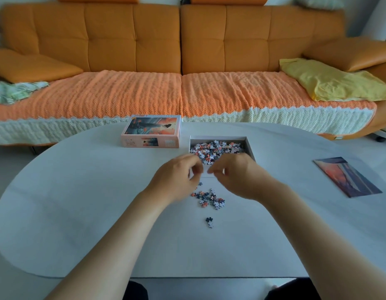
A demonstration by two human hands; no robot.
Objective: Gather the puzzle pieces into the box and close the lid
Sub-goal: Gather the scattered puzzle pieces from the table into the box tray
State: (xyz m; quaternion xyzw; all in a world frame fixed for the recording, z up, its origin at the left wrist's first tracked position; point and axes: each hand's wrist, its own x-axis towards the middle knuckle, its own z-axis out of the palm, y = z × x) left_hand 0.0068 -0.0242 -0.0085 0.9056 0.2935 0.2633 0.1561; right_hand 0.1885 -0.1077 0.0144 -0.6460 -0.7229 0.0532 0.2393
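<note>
White oval counter [83,213] carries open box [250,146], lid [152,132], loose puzzle pieces [209,199], picture card [347,177].

Looks forward and down from head height, close over the white table [79,202], facing the orange sofa [133,40] beyond.

Lid [151,132] left of box [251,148]; gap between passable.

Left forearm: bare, enters from lower left, angled up and inward.
Left hand [176,177]: back uppermost, fingers curled, tips bunched against thumb; blurred, so any content of the pinch is not discernible.
Right forearm: bare, enters from lower right, angled up and inward.
Right hand [236,176]: back uppermost, fingers curled downward, tips bunched.
Both hands level, fingertips near, narrow gap between.
</note>
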